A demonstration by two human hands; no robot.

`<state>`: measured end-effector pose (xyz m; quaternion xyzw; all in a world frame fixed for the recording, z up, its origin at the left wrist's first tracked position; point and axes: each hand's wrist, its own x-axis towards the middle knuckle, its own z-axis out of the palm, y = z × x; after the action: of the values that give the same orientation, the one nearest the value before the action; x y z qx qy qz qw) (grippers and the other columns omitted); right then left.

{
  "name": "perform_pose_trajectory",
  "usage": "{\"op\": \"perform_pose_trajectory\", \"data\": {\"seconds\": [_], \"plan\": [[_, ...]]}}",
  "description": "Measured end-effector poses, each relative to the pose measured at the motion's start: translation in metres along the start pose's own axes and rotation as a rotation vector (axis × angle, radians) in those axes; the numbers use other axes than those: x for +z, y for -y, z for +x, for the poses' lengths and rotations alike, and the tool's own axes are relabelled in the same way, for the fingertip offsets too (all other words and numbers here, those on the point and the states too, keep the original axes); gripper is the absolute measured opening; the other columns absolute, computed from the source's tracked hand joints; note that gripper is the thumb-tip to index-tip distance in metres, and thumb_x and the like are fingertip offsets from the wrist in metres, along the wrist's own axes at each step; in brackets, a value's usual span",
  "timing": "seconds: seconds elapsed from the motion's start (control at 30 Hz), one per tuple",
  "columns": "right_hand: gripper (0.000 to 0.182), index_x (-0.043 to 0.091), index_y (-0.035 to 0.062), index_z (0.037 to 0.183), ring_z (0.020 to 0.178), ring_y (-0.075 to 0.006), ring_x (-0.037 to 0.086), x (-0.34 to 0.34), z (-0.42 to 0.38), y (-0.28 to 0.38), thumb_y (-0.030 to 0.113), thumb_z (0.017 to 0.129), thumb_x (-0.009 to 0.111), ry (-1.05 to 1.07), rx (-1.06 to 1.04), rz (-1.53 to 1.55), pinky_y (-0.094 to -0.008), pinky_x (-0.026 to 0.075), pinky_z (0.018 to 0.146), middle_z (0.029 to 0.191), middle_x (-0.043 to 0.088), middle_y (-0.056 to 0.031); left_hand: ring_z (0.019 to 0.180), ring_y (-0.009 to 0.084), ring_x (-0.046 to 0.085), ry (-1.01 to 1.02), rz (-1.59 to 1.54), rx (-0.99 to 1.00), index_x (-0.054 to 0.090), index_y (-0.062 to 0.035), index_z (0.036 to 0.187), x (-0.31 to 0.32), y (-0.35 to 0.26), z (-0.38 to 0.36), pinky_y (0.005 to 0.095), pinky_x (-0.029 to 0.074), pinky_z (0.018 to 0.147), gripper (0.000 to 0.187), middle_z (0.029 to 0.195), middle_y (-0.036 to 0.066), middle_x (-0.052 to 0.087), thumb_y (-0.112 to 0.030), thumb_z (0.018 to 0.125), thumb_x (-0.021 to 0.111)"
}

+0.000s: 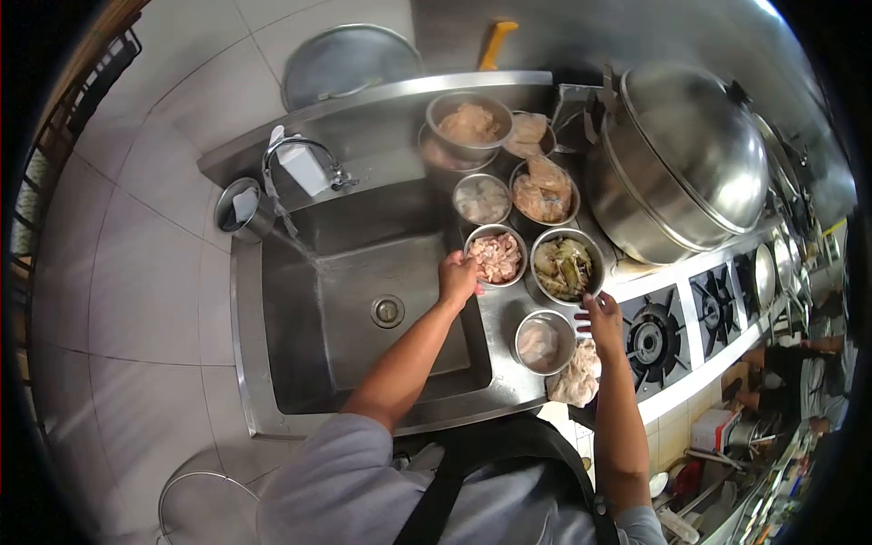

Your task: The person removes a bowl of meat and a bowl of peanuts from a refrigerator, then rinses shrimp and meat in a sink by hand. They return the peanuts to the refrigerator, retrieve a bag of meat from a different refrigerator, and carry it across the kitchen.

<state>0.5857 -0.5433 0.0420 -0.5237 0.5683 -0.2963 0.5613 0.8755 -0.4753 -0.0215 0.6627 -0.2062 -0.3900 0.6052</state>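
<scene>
My left hand (460, 280) grips the rim of a steel bowl of pink raw meat pieces (497, 258) beside the sink. Fingers apart, my right hand (599, 320) is at the lower rim of a larger bowl with green and pale pieces (563, 269); its fingertips touch or nearly touch that rim. Just below sits a bowl with pale pieces in liquid (542, 342), next to a crumpled beige cloth (575, 374). Behind stand a bowl of whitish pieces (481, 199), a bowl with bagged orange-brown food (543, 193) and stacked bowls of light-brown food (470, 121).
Water runs from the faucet (313, 143) into the steel sink (363, 263). A large domed steamer pot (681, 163) stands at the right, above the gas burners (650, 341). A steel container (243, 211) is at the sink's left corner. People are partly visible far right.
</scene>
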Motion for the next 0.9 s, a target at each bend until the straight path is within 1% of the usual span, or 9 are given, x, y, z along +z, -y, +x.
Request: {"op": "perform_pose_trajectory", "data": {"seconds": [0.07, 0.13, 0.23, 0.27, 0.3, 0.37, 0.43, 0.67, 0.9], "plan": [[0.049, 0.045, -0.0015, 0.126, 0.074, -0.0198, 0.065, -0.012, -0.009, -0.01, 0.027, 0.09, 0.061, -0.011, -0.004, -0.022, -0.0282, 0.052, 0.055, 0.096, 0.062, -0.0136, 0.048, 0.0181, 0.06, -0.074, -0.212, -0.077, 0.056, 0.0028, 0.089, -0.01, -0.014, -0.011, 0.0315, 0.051, 0.035, 0.015, 0.066, 0.01, 0.058, -0.011, 0.087, 0.052], [0.049, 0.045, -0.0024, 0.126, 0.074, -0.019, 0.064, -0.029, -0.029, -0.009, 0.026, 0.09, 0.06, -0.026, 0.004, -0.04, -0.0276, 0.052, 0.055, 0.095, 0.062, -0.0132, 0.047, 0.0187, 0.06, -0.096, -0.253, -0.114, 0.054, 0.0035, 0.095, -0.04, -0.01, -0.009, 0.0319, 0.052, 0.035, 0.018, 0.076, 0.013, 0.061, -0.013, 0.088, 0.054], [0.048, 0.045, -0.0041, 0.124, 0.073, -0.0173, 0.063, -0.044, -0.049, -0.006, 0.025, 0.09, 0.06, -0.072, 0.013, -0.06, -0.0262, 0.051, 0.055, 0.093, 0.061, -0.012, 0.041, 0.021, 0.058, -0.245, -0.273, -0.015, 0.05, 0.0019, 0.082, -0.098, -0.028, 0.013, 0.0331, 0.051, 0.034, 0.03, 0.067, 0.013, 0.059, -0.024, 0.088, 0.062], [0.047, 0.045, -0.0049, 0.123, 0.073, -0.0163, 0.063, -0.047, -0.054, -0.004, 0.024, 0.09, 0.06, -0.084, 0.004, -0.07, -0.0255, 0.051, 0.054, 0.092, 0.061, -0.0114, 0.046, 0.0195, 0.056, -0.252, -0.247, -0.029, 0.046, -0.0005, 0.088, -0.107, -0.047, 0.02, 0.0339, 0.054, 0.039, 0.018, 0.072, 0.01, 0.054, -0.016, 0.087, 0.055], [0.045, 0.046, -0.0056, 0.121, 0.073, -0.0148, 0.063, -0.047, -0.059, 0.0, 0.023, 0.089, 0.06, -0.09, 0.01, -0.046, -0.0246, 0.05, 0.054, 0.091, 0.061, -0.0103, 0.047, 0.0184, 0.054, -0.279, -0.24, 0.003, 0.046, -0.001, 0.088, -0.119, -0.048, 0.04, 0.0349, 0.055, 0.043, 0.016, 0.073, 0.01, 0.055, -0.016, 0.088, 0.054], [0.043, 0.047, -0.0053, 0.12, 0.073, -0.0146, 0.062, -0.049, -0.06, -0.005, 0.022, 0.089, 0.06, -0.094, 0.005, -0.067, -0.0244, 0.05, 0.054, 0.091, 0.061, -0.0099, 0.044, 0.0174, 0.052, -0.332, -0.336, 0.083, 0.047, -0.0012, 0.082, -0.131, -0.058, 0.083, 0.0374, 0.055, 0.041, 0.016, 0.068, 0.011, 0.055, -0.013, 0.088, 0.056], [0.04, 0.048, -0.0047, 0.119, 0.074, -0.0145, 0.063, -0.047, -0.059, -0.007, 0.02, 0.089, 0.061, -0.1, -0.008, -0.085, -0.0242, 0.05, 0.055, 0.09, 0.06, -0.009, 0.046, 0.0175, 0.053, -0.388, -0.328, 0.08, 0.047, -0.0002, 0.087, -0.135, -0.074, 0.118, 0.0386, 0.057, 0.045, 0.01, 0.071, 0.011, 0.055, -0.007, 0.087, 0.053], [0.042, 0.05, -0.0042, 0.117, 0.076, -0.0156, 0.062, -0.032, -0.058, 0.009, 0.024, 0.089, 0.062, -0.124, -0.042, -0.195, -0.027, 0.051, 0.058, 0.094, 0.061, -0.0104, 0.052, 0.0187, 0.055, -0.411, -0.47, 0.024, 0.048, 0.0011, 0.095, -0.136, -0.075, 0.219, 0.0403, 0.059, 0.051, 0.012, 0.076, 0.014, 0.056, -0.006, 0.086, 0.051], [0.038, 0.051, -0.0043, 0.115, 0.076, -0.0149, 0.063, -0.029, -0.062, 0.013, 0.023, 0.09, 0.06, -0.151, -0.067, -0.266, -0.0254, 0.051, 0.057, 0.092, 0.062, -0.0101, 0.062, 0.0233, 0.061, -0.563, -0.421, 0.093, 0.044, 0.0039, 0.103, -0.12, -0.069, 0.223, 0.0389, 0.059, 0.053, 0.03, 0.084, 0.016, 0.058, -0.017, 0.087, 0.059]]}}
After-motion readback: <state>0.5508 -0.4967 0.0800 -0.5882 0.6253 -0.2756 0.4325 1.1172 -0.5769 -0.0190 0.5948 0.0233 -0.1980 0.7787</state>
